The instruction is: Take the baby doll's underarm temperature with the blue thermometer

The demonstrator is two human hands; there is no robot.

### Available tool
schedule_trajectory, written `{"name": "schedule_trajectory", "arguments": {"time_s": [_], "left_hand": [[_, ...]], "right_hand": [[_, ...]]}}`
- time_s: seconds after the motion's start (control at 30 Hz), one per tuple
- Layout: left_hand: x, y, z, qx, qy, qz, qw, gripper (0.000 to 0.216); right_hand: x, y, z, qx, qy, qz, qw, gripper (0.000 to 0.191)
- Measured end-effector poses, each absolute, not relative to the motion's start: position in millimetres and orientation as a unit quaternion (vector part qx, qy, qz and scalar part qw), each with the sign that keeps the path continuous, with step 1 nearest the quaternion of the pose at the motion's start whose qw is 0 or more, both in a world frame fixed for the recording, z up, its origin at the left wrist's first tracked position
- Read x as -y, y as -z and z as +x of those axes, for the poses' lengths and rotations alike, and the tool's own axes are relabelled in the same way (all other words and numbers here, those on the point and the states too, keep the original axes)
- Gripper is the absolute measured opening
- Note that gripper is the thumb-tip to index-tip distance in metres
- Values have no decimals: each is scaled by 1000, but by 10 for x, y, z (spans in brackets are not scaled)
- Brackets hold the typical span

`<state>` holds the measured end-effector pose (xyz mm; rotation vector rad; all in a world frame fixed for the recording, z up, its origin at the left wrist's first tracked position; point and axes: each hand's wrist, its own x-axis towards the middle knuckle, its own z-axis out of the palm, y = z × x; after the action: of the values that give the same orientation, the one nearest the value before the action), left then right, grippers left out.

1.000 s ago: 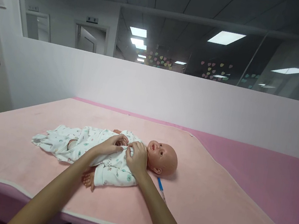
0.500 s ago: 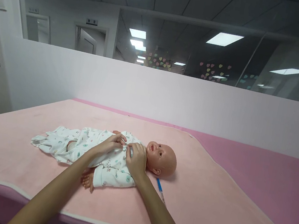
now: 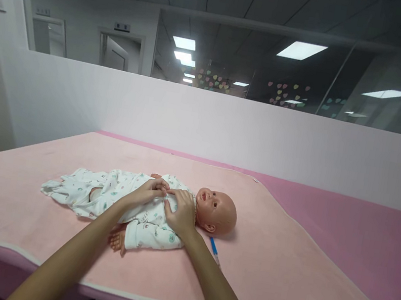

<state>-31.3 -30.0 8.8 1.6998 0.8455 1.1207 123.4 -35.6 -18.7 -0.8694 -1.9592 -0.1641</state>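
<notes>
Pinching the romper at the doll's chest mid-bench, left hand and right hand should probably keep both fabric edges aligned, pressing gently.

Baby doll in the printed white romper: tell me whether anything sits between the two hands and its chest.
Nothing visible does. The left hand and right hand already rest on the chest of the baby doll in the printed white romper, fingertips pinching the fabric. The blue pen lies apart, beside the right forearm.
</notes>
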Motion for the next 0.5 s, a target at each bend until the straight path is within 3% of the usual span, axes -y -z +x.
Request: {"name": "schedule_trajectory", "arguments": {"time_s": [0.27, 0.5], "left_hand": [[241, -92, -423, -360, -464, 688, 427, 18], [257, -156, -888, -435, -369, 685, 453, 30]], "right_hand": [[314, 235, 1228, 792, 62, -361, 488, 14], [310, 212, 1213, 792, 61, -360, 490, 14]]}}
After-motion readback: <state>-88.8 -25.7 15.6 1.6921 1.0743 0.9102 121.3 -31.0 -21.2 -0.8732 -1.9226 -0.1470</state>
